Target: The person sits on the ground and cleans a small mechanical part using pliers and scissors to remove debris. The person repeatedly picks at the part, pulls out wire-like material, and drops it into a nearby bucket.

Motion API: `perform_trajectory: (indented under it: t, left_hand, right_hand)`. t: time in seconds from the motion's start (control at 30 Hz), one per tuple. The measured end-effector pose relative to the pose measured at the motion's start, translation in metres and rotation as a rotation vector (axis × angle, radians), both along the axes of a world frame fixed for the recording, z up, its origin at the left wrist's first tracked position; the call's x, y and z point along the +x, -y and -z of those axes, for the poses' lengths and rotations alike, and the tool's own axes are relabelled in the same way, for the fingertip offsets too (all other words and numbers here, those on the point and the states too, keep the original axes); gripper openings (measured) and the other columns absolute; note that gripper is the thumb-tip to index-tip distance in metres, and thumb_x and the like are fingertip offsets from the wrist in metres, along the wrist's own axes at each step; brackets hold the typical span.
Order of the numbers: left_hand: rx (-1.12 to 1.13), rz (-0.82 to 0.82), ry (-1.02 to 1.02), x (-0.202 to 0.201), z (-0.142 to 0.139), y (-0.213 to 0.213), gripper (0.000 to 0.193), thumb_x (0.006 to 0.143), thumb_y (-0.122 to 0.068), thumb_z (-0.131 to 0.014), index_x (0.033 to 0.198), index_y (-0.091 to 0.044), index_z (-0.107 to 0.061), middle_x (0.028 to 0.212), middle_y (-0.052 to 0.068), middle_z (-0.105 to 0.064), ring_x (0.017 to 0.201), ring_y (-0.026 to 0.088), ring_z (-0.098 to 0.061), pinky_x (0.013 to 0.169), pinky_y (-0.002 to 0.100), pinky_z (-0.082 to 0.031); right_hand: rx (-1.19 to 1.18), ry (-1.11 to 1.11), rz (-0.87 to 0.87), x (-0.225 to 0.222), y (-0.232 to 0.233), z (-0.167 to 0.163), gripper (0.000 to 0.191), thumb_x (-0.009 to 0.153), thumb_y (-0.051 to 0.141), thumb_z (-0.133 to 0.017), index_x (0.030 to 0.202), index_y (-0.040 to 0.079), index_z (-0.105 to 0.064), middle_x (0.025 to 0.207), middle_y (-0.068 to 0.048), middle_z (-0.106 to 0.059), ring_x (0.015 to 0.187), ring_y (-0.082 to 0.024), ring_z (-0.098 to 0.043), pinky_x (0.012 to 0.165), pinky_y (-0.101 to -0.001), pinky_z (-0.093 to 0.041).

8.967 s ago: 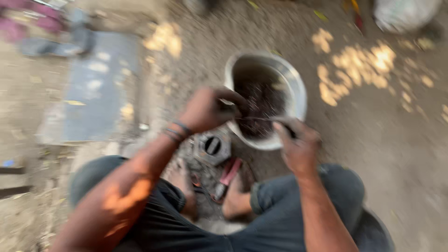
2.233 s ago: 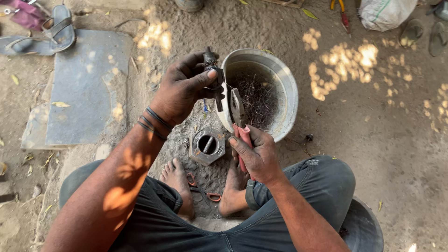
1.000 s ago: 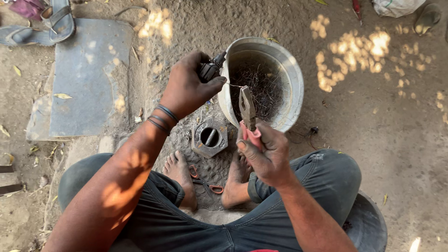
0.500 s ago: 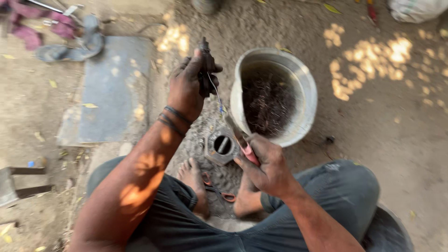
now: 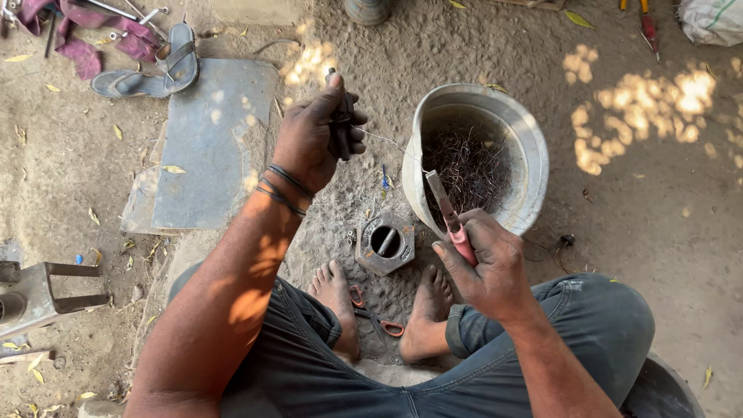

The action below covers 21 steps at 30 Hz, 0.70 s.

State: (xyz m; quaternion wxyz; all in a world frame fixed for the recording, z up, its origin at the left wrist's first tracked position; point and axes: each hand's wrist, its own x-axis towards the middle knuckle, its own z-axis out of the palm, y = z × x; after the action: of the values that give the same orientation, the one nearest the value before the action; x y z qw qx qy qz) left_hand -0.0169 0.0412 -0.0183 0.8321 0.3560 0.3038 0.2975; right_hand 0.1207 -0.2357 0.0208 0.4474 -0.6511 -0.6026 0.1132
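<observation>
The sandy ground [image 5: 635,224] fills the view, dappled with patches of sunlight, and the person sits low on it with both bare feet drawn in. A flat grey stone slab [image 5: 209,147] lies to the left, with a grey sandal [image 5: 166,70] and a heap of purple cloth [image 5: 85,31] beyond its far corner. A round metal basin [image 5: 526,155] stands tilted just past the right foot, its inside holding a tangle of thin dark wire scraps [image 5: 468,166].

The left hand [image 5: 313,139] is raised over the ground between the slab and the basin, closed in a fist around a short dark metal part [image 5: 339,116] whose end sticks up above the knuckles. The right hand [image 5: 487,263] is closed around the red handles of a pair of pliers [image 5: 449,217], held at the basin's near rim with the grey jaws pointing up and away. A thin wire [image 5: 391,144] runs taut from the dark part in the left hand across to the tip of the pliers (whether the jaws actually bite it is too fine to tell).

Between the 2 feet, a hexagonal metal block [image 5: 385,242] with a round hole rests on the ground, and nearer the body lies a small pair of orange-handled scissors [image 5: 371,313]. A grey metal bracket [image 5: 39,290] sits at the left edge.
</observation>
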Motion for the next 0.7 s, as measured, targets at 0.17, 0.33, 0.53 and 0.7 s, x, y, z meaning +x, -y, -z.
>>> perform_trajectory:
  t: [0.17, 0.33, 0.53, 0.7]
  left_hand:
    - [-0.177, 0.058, 0.209, -0.003, -0.004, -0.009, 0.042, 0.105, -0.042, -0.042, 0.122, -0.006, -0.057, 0.088, 0.018, -0.071, 0.058, 0.02, -0.059, 0.05, 0.033, -0.048]
    - [-0.1, 0.151, 0.327, -0.012, -0.011, -0.008, 0.042, 0.111, -0.041, -0.042, 0.132, -0.007, -0.055, 0.087, 0.013, -0.067, 0.054, 0.014, -0.051, 0.045, 0.029, -0.041]
    - [-0.001, 0.327, 0.311, -0.009, -0.013, 0.003, 0.046, 0.112, -0.037, -0.042, 0.144, -0.007, -0.056, 0.084, 0.012, -0.066, 0.05, 0.012, -0.048, 0.042, 0.027, -0.038]
    - [0.031, 0.072, 0.07, 0.006, -0.007, 0.014, 0.04, 0.11, -0.034, -0.046, 0.132, -0.002, -0.054, 0.078, 0.014, -0.067, 0.044, 0.013, -0.047, 0.037, 0.029, -0.037]
  right_hand:
    - [-0.004, 0.064, 0.045, 0.005, -0.001, -0.009, 0.02, 0.087, 0.011, -0.079, 0.086, 0.004, -0.061, 0.086, -0.006, -0.065, 0.07, -0.013, -0.063, 0.06, -0.0279, -0.048]
    - [-0.014, 0.019, 0.162, 0.017, 0.003, -0.014, 0.017, 0.091, 0.012, -0.078, 0.09, 0.004, -0.063, 0.083, -0.005, -0.062, 0.069, -0.013, -0.059, 0.063, -0.0292, -0.047]
    - [0.028, 0.022, 0.292, 0.024, 0.007, -0.015, 0.017, 0.095, 0.011, -0.078, 0.092, 0.003, -0.063, 0.087, -0.005, -0.064, 0.073, -0.014, -0.06, 0.068, -0.0317, -0.049]
    - [0.147, 0.316, 0.154, 0.006, 0.006, -0.013, 0.024, 0.086, 0.016, -0.084, 0.087, 0.006, -0.063, 0.095, -0.012, -0.067, 0.088, -0.019, -0.071, 0.072, -0.0317, -0.06]
